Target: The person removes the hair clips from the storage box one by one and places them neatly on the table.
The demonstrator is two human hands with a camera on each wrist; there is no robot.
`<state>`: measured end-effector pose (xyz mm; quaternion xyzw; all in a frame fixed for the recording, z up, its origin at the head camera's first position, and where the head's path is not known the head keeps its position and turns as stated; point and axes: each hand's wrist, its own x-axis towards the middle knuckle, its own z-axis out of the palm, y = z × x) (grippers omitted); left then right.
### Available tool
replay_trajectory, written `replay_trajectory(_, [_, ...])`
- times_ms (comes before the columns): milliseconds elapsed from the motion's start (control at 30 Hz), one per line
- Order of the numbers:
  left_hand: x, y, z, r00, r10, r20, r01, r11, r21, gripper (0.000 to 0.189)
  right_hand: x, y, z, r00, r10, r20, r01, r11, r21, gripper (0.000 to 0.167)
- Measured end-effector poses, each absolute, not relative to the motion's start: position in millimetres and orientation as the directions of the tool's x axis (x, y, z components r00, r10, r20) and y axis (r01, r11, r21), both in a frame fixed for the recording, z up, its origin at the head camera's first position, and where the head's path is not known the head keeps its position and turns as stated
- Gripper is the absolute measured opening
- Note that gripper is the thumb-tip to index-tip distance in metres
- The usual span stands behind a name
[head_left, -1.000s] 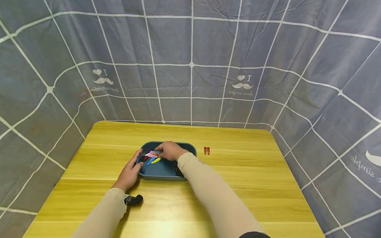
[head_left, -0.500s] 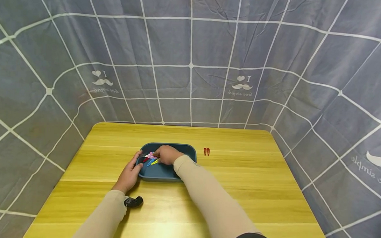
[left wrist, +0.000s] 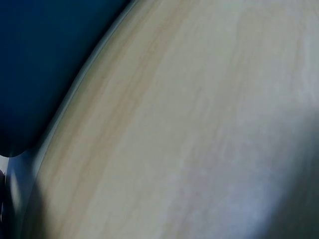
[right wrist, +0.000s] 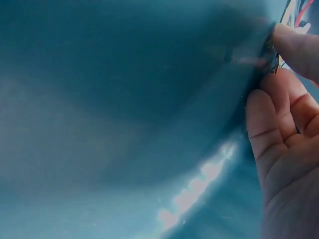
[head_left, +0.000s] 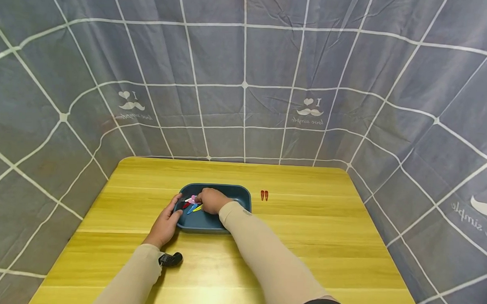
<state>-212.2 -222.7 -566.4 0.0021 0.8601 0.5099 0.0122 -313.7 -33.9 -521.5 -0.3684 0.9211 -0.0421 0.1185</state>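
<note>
A dark blue tray [head_left: 209, 220] stands on the table, with several colourful snap hair clips at its left side. Among them are a pink clip [head_left: 193, 199], a blue clip [head_left: 192, 209] and a yellow clip [head_left: 197, 208]. My left hand [head_left: 165, 221] holds the tray's left rim, its thumb on the inner side. Inside the tray, my right hand [head_left: 212, 200] reaches in over the clips. Seen from the right wrist, thumb and fingers pinch a thin dark hair clip [right wrist: 273, 60], viewed edge-on, so its colour is unclear.
Two red hair clips [head_left: 264, 195] lie side by side on the wooden table [head_left: 304, 243], right of the tray. A grey curtain [head_left: 269, 108] with white lines surrounds the back and sides. A black device [head_left: 171, 259] sits at my left wrist.
My right hand has shifted slightly toward me inside the tray, then a little left. The orange clip seen earlier near its fingertips is now out of sight. My left hand stays put.
</note>
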Motion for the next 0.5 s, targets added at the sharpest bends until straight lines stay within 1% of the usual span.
replay_trajectory(300, [-213.5, -222.6, -566.0, -1.0, 0.017, -0.006, 0.003, 0.48, 0.877, 0.058, -315.6, -35.1, -523.5, -0.701, -0.694, -0.163, -0.664, 0.719, -0.203, 0.033])
replay_trajectory(500, [-213.6, -222.0, -566.7, -1.0, 0.018, -0.003, 0.006, 0.476, 0.88, 0.058, -317.6, -35.2, -528.3, -0.707, -0.69, -0.158, -0.66, 0.723, -0.203, 0.033])
